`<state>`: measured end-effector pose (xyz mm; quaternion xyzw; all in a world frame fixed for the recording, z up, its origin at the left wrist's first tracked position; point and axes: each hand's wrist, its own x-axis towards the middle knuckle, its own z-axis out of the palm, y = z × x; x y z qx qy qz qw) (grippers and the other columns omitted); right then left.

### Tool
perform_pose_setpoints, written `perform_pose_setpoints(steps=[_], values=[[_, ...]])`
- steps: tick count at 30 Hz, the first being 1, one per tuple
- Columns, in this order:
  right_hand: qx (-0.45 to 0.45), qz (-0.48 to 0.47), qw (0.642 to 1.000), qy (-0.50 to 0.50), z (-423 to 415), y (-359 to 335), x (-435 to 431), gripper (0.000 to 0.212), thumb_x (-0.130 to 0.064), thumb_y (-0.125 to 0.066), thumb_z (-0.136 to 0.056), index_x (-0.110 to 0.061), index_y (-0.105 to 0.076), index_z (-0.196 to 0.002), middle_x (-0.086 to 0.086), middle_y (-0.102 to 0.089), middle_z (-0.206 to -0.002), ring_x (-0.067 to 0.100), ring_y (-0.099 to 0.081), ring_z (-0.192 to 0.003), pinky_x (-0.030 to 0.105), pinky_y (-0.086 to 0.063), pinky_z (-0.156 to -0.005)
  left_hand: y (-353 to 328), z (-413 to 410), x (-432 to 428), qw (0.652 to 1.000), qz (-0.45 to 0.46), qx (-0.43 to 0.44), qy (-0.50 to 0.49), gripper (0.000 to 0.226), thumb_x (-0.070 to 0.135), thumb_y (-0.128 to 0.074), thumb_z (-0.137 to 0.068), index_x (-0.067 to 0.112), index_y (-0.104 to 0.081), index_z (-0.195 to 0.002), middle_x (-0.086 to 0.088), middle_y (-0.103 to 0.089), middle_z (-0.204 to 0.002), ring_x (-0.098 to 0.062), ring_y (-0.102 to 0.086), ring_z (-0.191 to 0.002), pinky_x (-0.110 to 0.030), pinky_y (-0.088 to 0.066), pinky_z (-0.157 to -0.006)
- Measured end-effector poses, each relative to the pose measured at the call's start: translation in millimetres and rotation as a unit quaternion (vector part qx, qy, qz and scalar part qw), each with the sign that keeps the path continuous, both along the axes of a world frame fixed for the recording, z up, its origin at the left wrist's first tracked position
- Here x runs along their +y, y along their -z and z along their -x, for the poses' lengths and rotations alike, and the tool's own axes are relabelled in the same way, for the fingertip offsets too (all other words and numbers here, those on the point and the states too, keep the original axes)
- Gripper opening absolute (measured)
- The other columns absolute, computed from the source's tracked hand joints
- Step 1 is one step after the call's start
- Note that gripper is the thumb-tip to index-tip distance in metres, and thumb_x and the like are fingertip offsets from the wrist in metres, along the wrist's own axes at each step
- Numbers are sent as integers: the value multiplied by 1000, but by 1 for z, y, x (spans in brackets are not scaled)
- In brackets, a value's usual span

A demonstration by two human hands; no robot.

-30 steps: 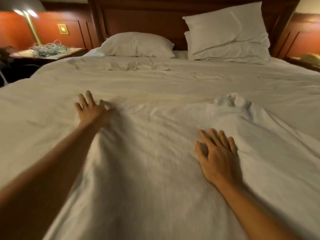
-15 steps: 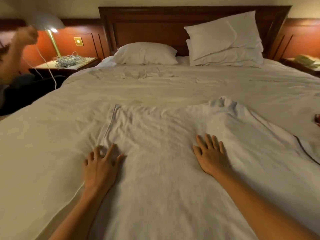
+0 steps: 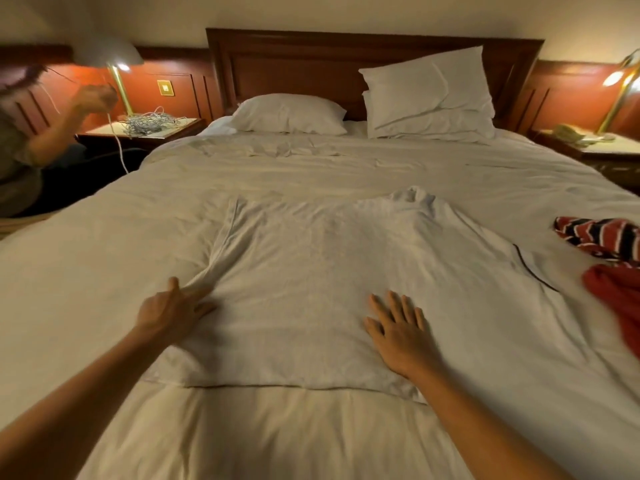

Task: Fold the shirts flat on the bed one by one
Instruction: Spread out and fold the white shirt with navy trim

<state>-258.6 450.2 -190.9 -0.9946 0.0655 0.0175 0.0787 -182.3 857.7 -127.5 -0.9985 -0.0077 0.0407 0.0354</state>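
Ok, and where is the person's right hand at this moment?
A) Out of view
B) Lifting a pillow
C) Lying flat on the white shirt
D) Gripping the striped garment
C: the right hand lies palm down with its fingers spread on the white shirt, apart from the striped garment at the right edge of the bed.

Reaching the left forearm [image 3: 69, 386] and the right forearm [image 3: 485, 420] forward from the lower corners. Holding the left hand [image 3: 173, 313] turned on its edge, with thumb [image 3: 172, 287] pointing up and fingers [image 3: 202, 306] straight toward the right. Laying the right hand [image 3: 398, 330] flat, palm down, with fingers spread and pointing ahead.
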Motion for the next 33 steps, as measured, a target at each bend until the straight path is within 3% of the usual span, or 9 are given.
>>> perform_pose_setpoints(steps=[3, 7, 11, 14, 17, 19, 22, 25, 33], values=[[6, -6, 1000, -2, 10, -1, 1, 62, -63, -10, -99, -43, 3, -156, 0, 11, -167, 23, 10, -153, 44, 5, -123, -15, 0, 16, 993, -109, 35, -22, 71, 86, -26, -83, 59, -18, -148, -4, -37, -136, -25, -61, -115, -33, -50, -90], [34, -12, 999, -17, 18, -8, 0, 63, -63, -10, -100, -42, 8, -156, 1, 16, -166, 22, 14, -152, 43, 9, -123, -12, 14, -4, 991, 19, 127, -46, 78, 87, -17, -82, 54, -12, -152, -4, -15, -164, -36, -23, -145, -48, -33, -114], [64, -19, 997, -48, 28, -14, 0, 63, -63, -13, -100, -43, 13, -154, 2, 19, -165, 22, 19, -151, 43, 10, -123, -3, 44, -15, 994, 84, 63, -5, 64, 74, -33, -91, 52, -25, -150, -9, -34, -139, -37, -46, -127, -43, -46, -103], [76, -14, 994, -73, 37, -16, -9, 64, -67, -13, -98, -46, 11, -153, -3, 17, -165, 19, 16, -152, 40, 8, -123, -15, 51, -12, 993, -73, 98, -1, 69, 77, -27, -91, 51, -16, -154, -9, -39, -142, -30, -55, -122, -36, -49, -95], [80, -1, 994, -76, 41, -18, -25, 65, -71, -14, -96, -50, 6, -153, -9, 13, -166, 17, 11, -153, 41, 5, -122, -44, 44, -20, 953, -248, 164, -49, 88, 88, -31, -81, 48, -8, -155, -4, -27, -154, -26, -45, -132, -38, -42, -96], [74, 17, 996, -53, 39, -21, -39, 66, -72, -15, -95, -49, 3, -154, -9, 11, -166, 20, 9, -153, 44, 4, -122, -53, 40, -35, 954, -269, 125, -33, 98, 88, -36, -79, 35, -15, -158, -4, -23, -157, -26, -37, -136, -40, -36, -104], [53, 37, 998, -4, 32, -21, -61, 69, -71, -14, -96, -43, 4, -156, -5, 11, -166, 23, 8, -153, 45, 2, -123, -38, 32, -76, 993, -62, 69, 78, 86, 82, -25, -87, 37, -11, -158, -10, -1, -167, -32, -15, -151, -50, -16, -119], [39, 52, 997, 29, 20, -19, -85, 69, -67, -12, -98, -37, 9, -157, -2, 14, -166, 24, 10, -153, 46, 2, -123, -2, 28, -139, 976, 125, 93, 150, 79, 77, -17, -89, 41, -5, -158, -4, 5, -168, -30, 0, -154, -51, -2, -123], [-46, 49, 995, 73, -48, -1, -134, 68, -66, 0, -95, -37, 21, -153, -3, 25, -163, 23, 21, -151, 46, 10, -122, 58, -49, -233, 975, 178, -21, 132, 83, 87, -5, -80, 52, -2, -154, 8, 9, -167, -25, 11, -153, -47, 7, -123]])
